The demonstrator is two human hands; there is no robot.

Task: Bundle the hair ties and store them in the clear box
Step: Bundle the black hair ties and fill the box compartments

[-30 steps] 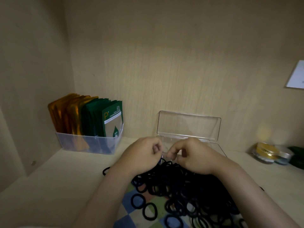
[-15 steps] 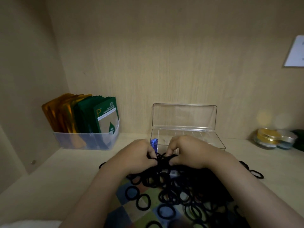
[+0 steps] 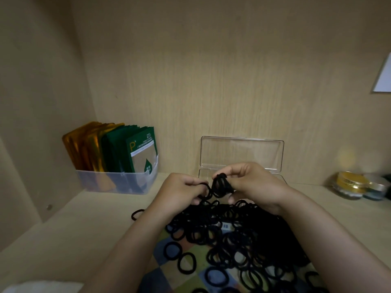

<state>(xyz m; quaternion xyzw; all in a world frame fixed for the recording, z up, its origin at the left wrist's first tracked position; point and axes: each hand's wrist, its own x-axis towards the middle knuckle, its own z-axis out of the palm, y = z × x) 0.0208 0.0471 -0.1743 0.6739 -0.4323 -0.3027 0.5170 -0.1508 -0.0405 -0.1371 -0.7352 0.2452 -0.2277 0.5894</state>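
Grip: right hand (image 3: 251, 185) pinches hair-tie bundle (image 3: 222, 183), left hand (image 3: 179, 191) pinches loop (image 3: 207, 190) | clear box (image 3: 241, 153) lid-up just behind

A home cupboard shelf (image 3: 74, 229): pale wood-laminate walls (image 3: 211, 81) enclose a plastic bin (image 3: 110, 183) of sachet packets (image 3: 118, 149) and gold-lidded cosmetic jars (image 3: 349, 183).

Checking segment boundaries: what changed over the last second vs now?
Both hands dipped into the pile of hair ties half a second ago; now the right hand has lifted a bunch of ties, pinching it, while the left hand pinches a loop beside it. Clear box stays open behind; sachet bin and jars unmoved.
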